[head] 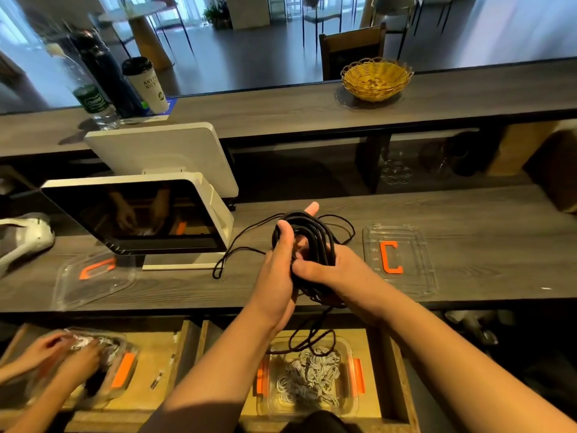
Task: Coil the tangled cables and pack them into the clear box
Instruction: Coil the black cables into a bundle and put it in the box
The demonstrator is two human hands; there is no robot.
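A black cable (315, 235) is wound in several loops around my left hand (281, 264), which stands upright over the counter with thumb and fingers holding the coil. My right hand (324, 270) grips the lower right side of the coil. Loose black cable trails left across the counter (237, 245) and hangs down in front. Below the counter edge sits the clear box (307, 375) with orange clips, holding several grey-white cables. Its clear lid (398, 260) with an orange clip lies on the counter to the right.
A white screen terminal (140, 217) stands at the left. Another clear lid (93, 278) lies in front of it. Another person's hands (62, 357) work in a second clear box at the lower left. A yellow wicker basket (376, 78) sits on the upper ledge.
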